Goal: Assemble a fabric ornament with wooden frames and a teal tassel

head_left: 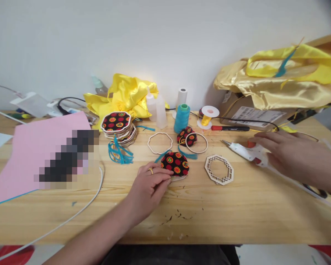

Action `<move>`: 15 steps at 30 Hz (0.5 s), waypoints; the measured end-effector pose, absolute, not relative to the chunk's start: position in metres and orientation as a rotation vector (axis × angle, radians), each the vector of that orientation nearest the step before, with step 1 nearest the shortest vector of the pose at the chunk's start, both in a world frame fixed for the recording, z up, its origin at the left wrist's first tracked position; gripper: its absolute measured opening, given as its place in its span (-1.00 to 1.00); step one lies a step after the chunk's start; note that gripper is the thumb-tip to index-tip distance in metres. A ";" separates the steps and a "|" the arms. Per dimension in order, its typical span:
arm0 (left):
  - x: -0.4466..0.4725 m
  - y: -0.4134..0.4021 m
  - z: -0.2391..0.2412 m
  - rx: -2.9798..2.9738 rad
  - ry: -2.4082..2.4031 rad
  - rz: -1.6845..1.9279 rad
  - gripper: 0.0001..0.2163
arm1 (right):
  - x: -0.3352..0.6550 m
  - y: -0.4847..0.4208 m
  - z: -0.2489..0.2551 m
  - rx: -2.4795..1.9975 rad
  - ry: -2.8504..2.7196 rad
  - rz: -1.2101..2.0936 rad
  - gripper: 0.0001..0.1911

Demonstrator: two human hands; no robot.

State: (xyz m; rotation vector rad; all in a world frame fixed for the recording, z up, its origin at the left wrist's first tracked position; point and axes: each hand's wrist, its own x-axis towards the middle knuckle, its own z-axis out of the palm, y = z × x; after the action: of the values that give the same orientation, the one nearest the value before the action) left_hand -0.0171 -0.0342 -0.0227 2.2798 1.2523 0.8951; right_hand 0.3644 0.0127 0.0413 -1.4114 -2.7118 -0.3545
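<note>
My left hand (153, 183), with a ring on one finger, pinches the lower left edge of a black patterned fabric piece (176, 164). A pale edge shows under the fabric, and teal threads stick out behind it. On the right, my right hand (288, 152) is over the handle end of a white hot glue gun (244, 151), fingers stretched out. Whether it touches the gun cannot be made out. Between the hands lies an octagonal wooden lattice frame (207, 172). Behind are a scalloped wooden frame (148, 140) and a round wooden ring (206, 145) overlapping another fabric piece (186, 136).
A stack of framed fabric pieces (116, 122) and a teal tassel (120, 154) lie left. Teal thread (181, 119), a yellow spool (206, 119), clear bottles (161, 112) and a red-black marker (230, 128) are behind. A white cable (95, 195) crosses the table beside pink sheet (44, 140).
</note>
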 end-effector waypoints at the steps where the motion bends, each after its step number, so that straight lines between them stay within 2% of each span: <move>1: -0.017 -0.034 -0.023 2.282 1.251 0.895 -0.88 | 0.344 0.005 0.050 -1.403 -2.696 -0.255 -0.71; 4: -0.017 -0.034 -0.022 2.294 1.245 0.896 -0.88 | 0.270 -0.018 0.063 -1.200 -2.600 0.285 -0.81; 6: -0.017 -0.033 -0.021 2.306 1.239 0.893 -0.87 | 0.229 -0.025 0.058 -1.153 -2.561 0.459 -0.85; 10: -0.017 -0.033 -0.020 2.341 1.231 0.877 -0.87 | 0.190 -0.019 0.030 -1.030 -2.611 0.544 -0.86; 15: -0.016 -0.033 -0.019 2.350 1.230 0.881 -0.88 | 0.187 -0.010 0.008 -1.035 -2.560 0.577 -0.84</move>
State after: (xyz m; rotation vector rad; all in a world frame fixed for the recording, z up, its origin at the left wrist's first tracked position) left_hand -0.0164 -0.0330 -0.0191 2.3496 1.2304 0.8814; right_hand 0.1871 -0.0100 0.0080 -1.0353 -2.5603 0.5765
